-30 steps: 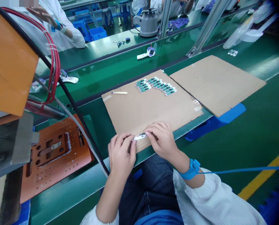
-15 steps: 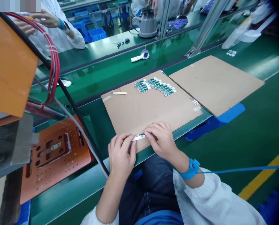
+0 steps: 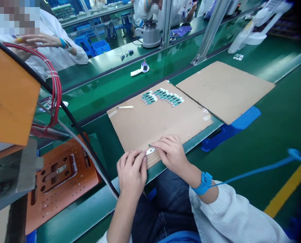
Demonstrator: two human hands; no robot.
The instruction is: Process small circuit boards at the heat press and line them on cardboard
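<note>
At the near edge of a cardboard sheet (image 3: 155, 121), my left hand (image 3: 132, 168) pinches one end of a small white strip-shaped part (image 3: 150, 151). My right hand (image 3: 170, 152), with a blue band on its wrist, is at the part's other end. Between its thumb and index finger is a tiny green piece (image 3: 149, 145), just above the white part. Several green-and-white boards (image 3: 162, 95) lie in slanting rows near the sheet's far edge. A thin pale stick (image 3: 125, 107) rests toward the sheet's far left corner.
A second cardboard sheet (image 3: 223, 91) lies to the right. An orange perforated plate (image 3: 61, 182), red cables (image 3: 55, 87) and a black cable are at left. Beyond are a white device (image 3: 140, 69) and a person's hands (image 3: 44, 40).
My right hand has drawn back slightly from the white part, and a tiny green piece now shows at its fingertips. The whole view has shifted a little.
</note>
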